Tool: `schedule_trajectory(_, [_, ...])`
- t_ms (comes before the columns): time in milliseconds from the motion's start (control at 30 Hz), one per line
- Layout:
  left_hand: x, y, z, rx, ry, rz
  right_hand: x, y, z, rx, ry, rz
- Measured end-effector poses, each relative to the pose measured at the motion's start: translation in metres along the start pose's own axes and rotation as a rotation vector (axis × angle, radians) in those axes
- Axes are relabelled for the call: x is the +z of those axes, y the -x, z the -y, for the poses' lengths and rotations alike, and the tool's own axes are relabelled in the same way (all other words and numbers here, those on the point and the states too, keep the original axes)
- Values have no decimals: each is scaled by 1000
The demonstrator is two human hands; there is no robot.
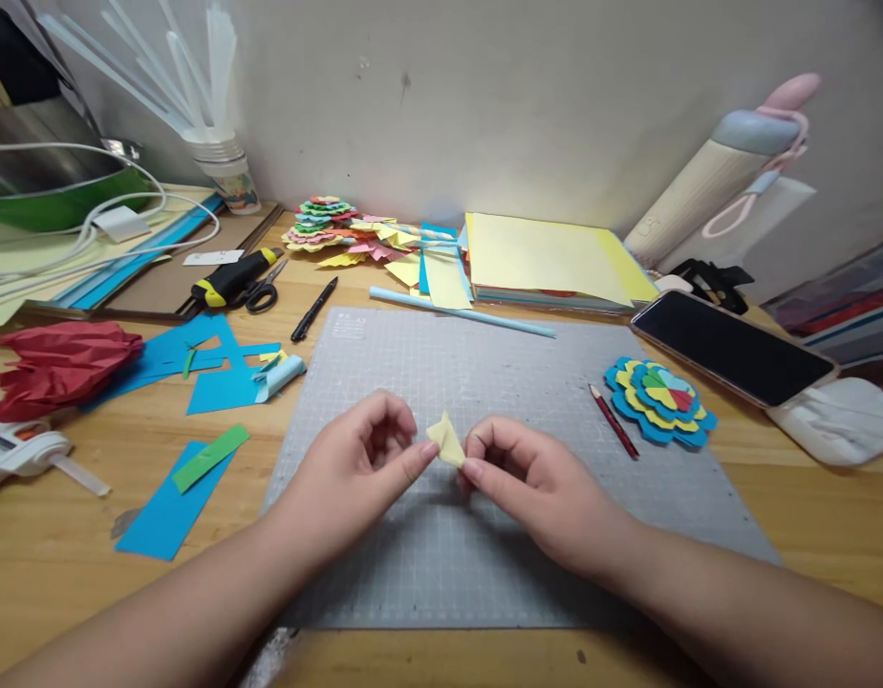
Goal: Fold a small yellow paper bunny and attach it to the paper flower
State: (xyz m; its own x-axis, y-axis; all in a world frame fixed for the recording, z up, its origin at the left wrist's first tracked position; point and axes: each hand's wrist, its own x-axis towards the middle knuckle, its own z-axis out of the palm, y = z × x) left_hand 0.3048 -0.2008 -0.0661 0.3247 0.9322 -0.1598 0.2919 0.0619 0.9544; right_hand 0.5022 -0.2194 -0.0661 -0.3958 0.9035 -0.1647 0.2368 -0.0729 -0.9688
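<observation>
A small folded piece of pale yellow paper [446,441] is held up over the grey cutting mat [384,373]. The thumb of my left hand [370,459] presses its left edge, and the fingers behind are curled. At its lower right corner, my right hand [527,478] pinches it between thumb and forefinger. To the right on the mat lie a dark red pencil [613,422] and a layered paper flower [660,401] in blue, yellow, green and red.
Blue paper scraps [173,506], crumpled red paper [65,368] and a glue gun [26,454] lie at left. Behind the mat are scissors [266,287], a black pen [314,309], a pale blue paper tube [463,311] and a paper stack [552,258]. A phone [735,346] rests at right.
</observation>
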Motion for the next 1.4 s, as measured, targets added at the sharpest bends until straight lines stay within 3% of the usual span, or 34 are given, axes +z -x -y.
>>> schedule_trajectory(100, [1,1,-7,-79,43,174,2,1,4,81,-175,12])
schedule_trajectory(233, [2,2,-11,-120,125,257,3,3,8,122,-230,35])
schedule_trajectory(367, [3,2,-11,-139,165,274,5,5,9,148,-317,64])
schedule_trajectory(600, [2,6,-12,-70,282,283,8,11,2,62,-499,77])
schedule_trajectory(800, [4,7,-13,-59,271,329,8,11,7,50,-410,217])
schedule_trajectory(967, [10,11,-15,-95,152,419,9,9,10,91,-409,179])
schedule_trajectory(1167, [12,14,-16,-99,155,367,10,10,7,81,-409,143])
schedule_trajectory(1400, [6,14,-18,-75,165,409,8,11,6,39,-349,190])
